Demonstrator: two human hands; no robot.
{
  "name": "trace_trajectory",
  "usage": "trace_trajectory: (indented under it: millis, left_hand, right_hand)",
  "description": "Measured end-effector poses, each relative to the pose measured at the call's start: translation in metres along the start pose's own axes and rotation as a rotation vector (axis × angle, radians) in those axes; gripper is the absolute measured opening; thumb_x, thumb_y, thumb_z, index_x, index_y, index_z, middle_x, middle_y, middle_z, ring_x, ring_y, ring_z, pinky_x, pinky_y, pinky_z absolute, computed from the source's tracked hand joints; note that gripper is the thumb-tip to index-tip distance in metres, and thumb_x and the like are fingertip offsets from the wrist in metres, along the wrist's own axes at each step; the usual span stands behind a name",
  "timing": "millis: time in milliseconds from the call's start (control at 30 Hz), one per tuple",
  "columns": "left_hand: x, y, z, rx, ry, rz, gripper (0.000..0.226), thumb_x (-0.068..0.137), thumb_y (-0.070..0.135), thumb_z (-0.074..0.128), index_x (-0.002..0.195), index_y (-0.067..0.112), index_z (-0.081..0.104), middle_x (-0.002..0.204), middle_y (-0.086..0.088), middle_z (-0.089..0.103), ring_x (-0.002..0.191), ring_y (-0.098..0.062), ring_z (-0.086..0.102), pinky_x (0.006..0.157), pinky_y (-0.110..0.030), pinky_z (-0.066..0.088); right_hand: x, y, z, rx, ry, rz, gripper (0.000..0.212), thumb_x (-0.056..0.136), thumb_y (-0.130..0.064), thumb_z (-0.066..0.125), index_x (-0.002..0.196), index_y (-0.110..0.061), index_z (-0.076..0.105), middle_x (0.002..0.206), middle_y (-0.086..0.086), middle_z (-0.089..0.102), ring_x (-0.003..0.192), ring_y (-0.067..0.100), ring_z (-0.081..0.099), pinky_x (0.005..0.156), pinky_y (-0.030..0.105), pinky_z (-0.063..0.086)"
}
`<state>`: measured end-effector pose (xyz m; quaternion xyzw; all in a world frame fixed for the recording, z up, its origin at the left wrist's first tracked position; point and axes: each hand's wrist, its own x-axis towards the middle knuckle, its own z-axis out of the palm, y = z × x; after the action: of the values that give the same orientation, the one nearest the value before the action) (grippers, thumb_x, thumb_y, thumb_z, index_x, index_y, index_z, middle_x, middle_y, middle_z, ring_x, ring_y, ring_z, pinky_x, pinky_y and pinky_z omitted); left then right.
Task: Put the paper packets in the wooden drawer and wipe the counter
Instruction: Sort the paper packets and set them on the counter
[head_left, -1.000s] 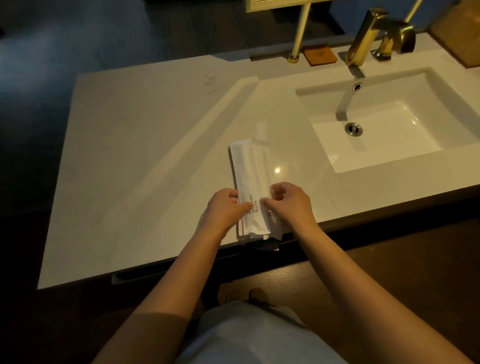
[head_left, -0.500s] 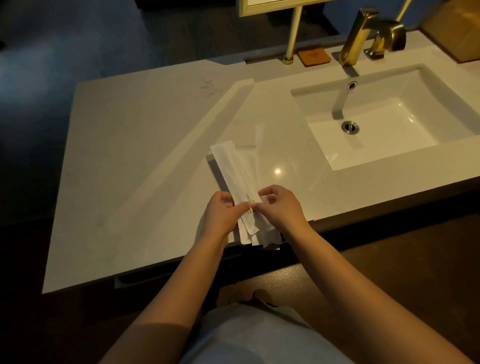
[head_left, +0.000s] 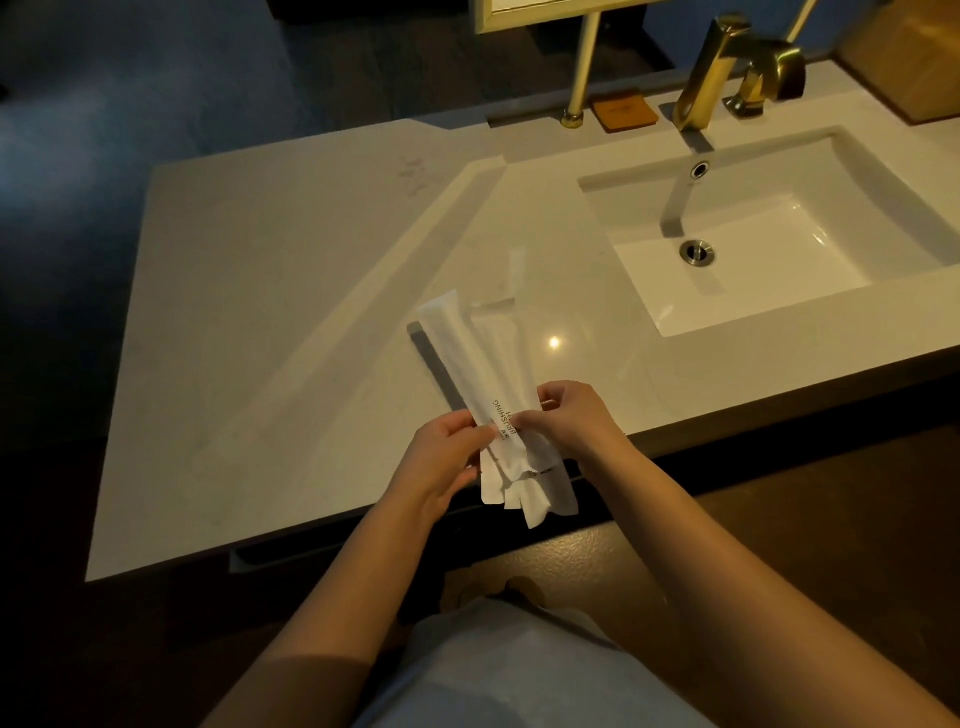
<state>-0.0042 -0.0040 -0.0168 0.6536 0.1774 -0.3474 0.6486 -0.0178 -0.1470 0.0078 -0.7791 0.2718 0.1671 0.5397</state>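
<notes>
Several long white paper packets (head_left: 480, 364), one printed with the word BRUSHING, are bunched together just above the front of the pale stone counter (head_left: 270, 322). My left hand (head_left: 441, 462) pinches their near end from the left. My right hand (head_left: 571, 421) pinches the same end from the right. The packets fan out, their far ends pointing up and to the left, their near ends hanging past the counter's front edge. No wooden drawer shows as open; a dark slot (head_left: 270, 556) runs under the counter's front edge.
A white rectangular sink (head_left: 769, 234) is set into the counter on the right, with a brass faucet (head_left: 727, 67) behind it. A brass post (head_left: 582, 67), a small brown pad (head_left: 623, 111) and a wooden box (head_left: 914, 57) stand along the back.
The packets have swung so their far ends point more to the left and have spread into a fan. Both hands kept their hold on the near end and lifted slightly.
</notes>
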Motion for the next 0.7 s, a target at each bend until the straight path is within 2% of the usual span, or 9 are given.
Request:
trace_trajectory:
  millis: [100, 167, 233, 300, 400, 467, 567, 700]
  left_hand:
    - [-0.001, -0.001, 0.002, -0.068, -0.003, -0.003, 0.021, 0.088, 0.013, 0.06, 0.107, 0.006, 0.063, 0.106, -0.011, 0.07, 0.098, -0.023, 0.067, 0.088, -0.039, 0.054]
    - [-0.002, -0.001, 0.002, -0.151, -0.012, -0.027, 0.016, 0.088, 0.012, 0.058, 0.101, 0.004, 0.064, 0.102, -0.013, 0.07, 0.097, -0.024, 0.067, 0.087, -0.038, 0.054]
    - [-0.004, 0.0, 0.001, -0.158, -0.018, -0.033, 0.017, 0.085, 0.005, 0.054, 0.097, 0.002, 0.065, 0.099, -0.014, 0.07, 0.094, -0.025, 0.068, 0.086, -0.037, 0.055]
    - [-0.007, 0.002, 0.001, 0.007, -0.022, 0.014, 0.018, 0.084, 0.001, 0.053, 0.094, 0.007, 0.067, 0.098, -0.013, 0.071, 0.09, -0.023, 0.069, 0.081, -0.034, 0.056]
    - [-0.008, 0.006, 0.004, 0.399, 0.066, 0.112, 0.014, 0.078, 0.014, 0.068, 0.088, 0.022, 0.062, 0.086, 0.005, 0.069, 0.081, -0.011, 0.067, 0.069, -0.03, 0.056]
    - [-0.006, 0.008, 0.006, 0.535, 0.125, 0.153, 0.022, 0.071, 0.023, 0.074, 0.079, 0.033, 0.056, 0.084, 0.009, 0.066, 0.083, -0.013, 0.066, 0.075, -0.038, 0.057]
    - [-0.005, 0.011, 0.008, 0.571, 0.135, 0.156, 0.024, 0.069, 0.021, 0.075, 0.078, 0.032, 0.054, 0.085, 0.009, 0.065, 0.085, -0.015, 0.066, 0.079, -0.04, 0.056]
    - [-0.006, 0.014, 0.003, 0.432, 0.083, 0.121, 0.022, 0.076, 0.004, 0.069, 0.091, 0.016, 0.06, 0.089, -0.001, 0.065, 0.073, -0.007, 0.062, 0.057, -0.02, 0.051]
  right_hand:
    - [-0.003, 0.004, -0.002, 0.044, -0.015, -0.008, 0.006, 0.078, -0.006, 0.065, 0.082, -0.006, 0.069, 0.088, 0.012, 0.07, 0.079, 0.022, 0.064, 0.074, 0.034, 0.052]
    - [-0.002, 0.008, -0.005, 0.054, 0.002, 0.004, 0.01, 0.081, -0.005, 0.061, 0.072, -0.008, 0.065, 0.081, 0.011, 0.067, 0.076, 0.023, 0.062, 0.069, 0.035, 0.05]
    - [0.001, 0.011, -0.008, 0.079, 0.021, 0.03, 0.01, 0.084, -0.007, 0.058, 0.076, -0.004, 0.063, 0.088, 0.016, 0.068, 0.08, 0.026, 0.063, 0.071, 0.038, 0.052]
    - [0.003, 0.014, -0.01, 0.093, 0.028, 0.04, 0.011, 0.085, -0.007, 0.055, 0.082, -0.001, 0.064, 0.097, 0.021, 0.069, 0.082, 0.028, 0.064, 0.069, 0.037, 0.051]
    - [0.004, 0.018, -0.007, 0.118, 0.026, 0.046, 0.016, 0.086, -0.008, 0.052, 0.089, 0.003, 0.062, 0.1, 0.021, 0.069, 0.082, 0.029, 0.064, 0.061, 0.033, 0.048]
    - [0.004, 0.021, -0.005, 0.148, 0.027, 0.049, 0.019, 0.086, -0.009, 0.051, 0.094, 0.005, 0.061, 0.101, 0.021, 0.068, 0.081, 0.028, 0.062, 0.056, 0.03, 0.046]
    - [0.003, 0.023, -0.008, 0.154, 0.015, 0.021, 0.014, 0.087, -0.008, 0.048, 0.084, -0.007, 0.062, 0.095, 0.013, 0.067, 0.08, 0.026, 0.062, 0.058, 0.028, 0.046]
    - [-0.001, 0.026, -0.015, 0.189, -0.052, -0.034, 0.022, 0.09, -0.004, 0.045, 0.081, -0.017, 0.061, 0.088, 0.008, 0.065, 0.068, 0.014, 0.059, 0.049, 0.018, 0.043]
